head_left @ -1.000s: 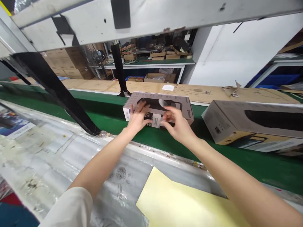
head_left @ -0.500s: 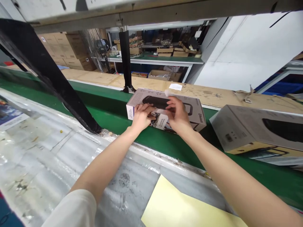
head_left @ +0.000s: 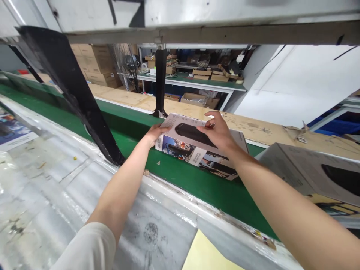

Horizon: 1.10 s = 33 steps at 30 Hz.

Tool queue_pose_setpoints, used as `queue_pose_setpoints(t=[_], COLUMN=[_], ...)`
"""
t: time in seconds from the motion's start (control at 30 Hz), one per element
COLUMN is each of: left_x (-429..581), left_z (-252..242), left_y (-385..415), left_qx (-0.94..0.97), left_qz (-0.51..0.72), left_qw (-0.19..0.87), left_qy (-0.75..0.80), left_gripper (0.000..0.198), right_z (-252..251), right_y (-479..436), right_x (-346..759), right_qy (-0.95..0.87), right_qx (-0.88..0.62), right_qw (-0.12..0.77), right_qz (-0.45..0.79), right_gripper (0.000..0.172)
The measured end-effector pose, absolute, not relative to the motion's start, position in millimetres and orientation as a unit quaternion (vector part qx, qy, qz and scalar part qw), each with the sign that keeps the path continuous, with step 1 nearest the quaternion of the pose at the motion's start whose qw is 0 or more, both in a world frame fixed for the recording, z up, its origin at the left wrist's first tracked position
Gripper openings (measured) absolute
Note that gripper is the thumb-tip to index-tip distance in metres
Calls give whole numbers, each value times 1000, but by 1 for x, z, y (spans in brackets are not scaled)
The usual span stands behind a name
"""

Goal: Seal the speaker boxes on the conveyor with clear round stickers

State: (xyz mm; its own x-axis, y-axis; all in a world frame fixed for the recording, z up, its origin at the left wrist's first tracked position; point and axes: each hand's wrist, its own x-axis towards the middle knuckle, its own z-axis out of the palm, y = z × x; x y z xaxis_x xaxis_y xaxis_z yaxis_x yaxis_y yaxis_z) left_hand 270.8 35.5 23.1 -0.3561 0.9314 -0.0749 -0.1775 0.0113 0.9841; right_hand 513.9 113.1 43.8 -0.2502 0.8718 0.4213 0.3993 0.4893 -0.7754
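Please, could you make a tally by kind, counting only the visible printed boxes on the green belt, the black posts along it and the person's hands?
Printed boxes: 2
Black posts: 3
Hands: 2
Total: 7

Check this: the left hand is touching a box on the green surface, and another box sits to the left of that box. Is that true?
Not quite: the other box is to the right of the first box, as the head view shows. The left hand is touching the first box on the green surface.
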Motion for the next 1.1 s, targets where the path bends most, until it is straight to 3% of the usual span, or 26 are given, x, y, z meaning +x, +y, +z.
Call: queue_pose_setpoints(t=[0.07, 0.13, 0.27, 0.43, 0.63, 0.97, 1.1], left_x=[266, 265, 267, 278, 280, 271, 269], left_z=[19, 15, 10, 2, -5, -11, -9], left_y=[30, 19, 3, 10, 12, 15, 15], left_qx=[351, 369, 402, 299, 252, 258, 278], left_qz=[586, 563, 519, 611, 642, 645, 646], left_qw=[477, 474, 473, 584, 586, 596, 586], left_qy=[553, 568, 588, 444, 426, 403, 403], left_gripper=[45, 44, 48, 58, 55, 62, 51], right_z=[50, 57, 68, 65, 51, 30, 43], right_y=[109, 105, 103, 112, 128, 136, 123], right_x=[500, 483, 452, 425, 399, 396, 407], right_qy=[-769, -797, -803, -801, -834, -880, -962], right_qx=[-370, -321, -267, -257, -224, -261, -131], right_qw=[447, 417, 315, 257, 271, 335, 229], right_qz=[268, 296, 430, 476, 425, 213, 78], right_gripper=[30, 24, 30, 41, 47, 39, 40])
